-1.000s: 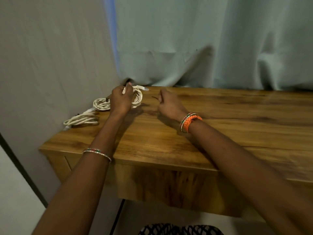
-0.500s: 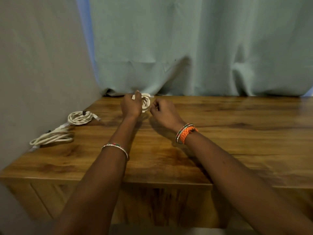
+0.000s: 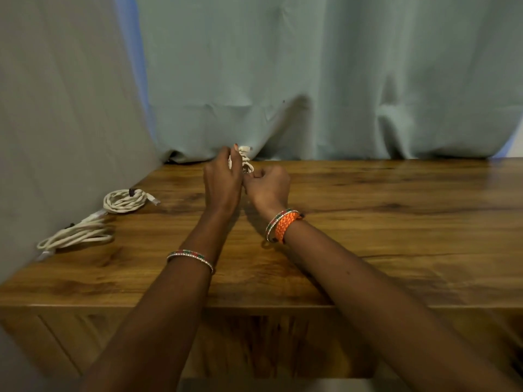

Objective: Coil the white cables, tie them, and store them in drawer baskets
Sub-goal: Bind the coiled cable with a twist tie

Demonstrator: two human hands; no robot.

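We see a pale green curtain (image 3: 311,75) filling the upper part of the frame, with a grey wall (image 3: 56,108) down the left side. Below them a wooden table (image 3: 396,236) spans the middle and lower frame, its front edge running across the lower third.

Our two forearms reach up from the bottom edge and meet just above centre. The left hand (image 3: 222,182) is raised near the back of the table, its fingers curled round a small white coil (image 3: 244,159), which stands up above the knuckles at centre top of the tabletop, against the foot of the curtain. The right hand (image 3: 268,185) sits just beside the left, touching it, fingers curled inward at the lower end of that coil; we cannot tell whether it pinches the cable or a tie, as the fingertips are hidden.

At the left of the table lie two more white cables, near the wall: a round bundle (image 3: 124,200) further back with a dark tie on it, and a long bundle (image 3: 77,236) nearer the front, the two touching end to end.

A beaded bangle (image 3: 189,257) circles the left forearm; an orange band (image 3: 285,224) sits on the right wrist.
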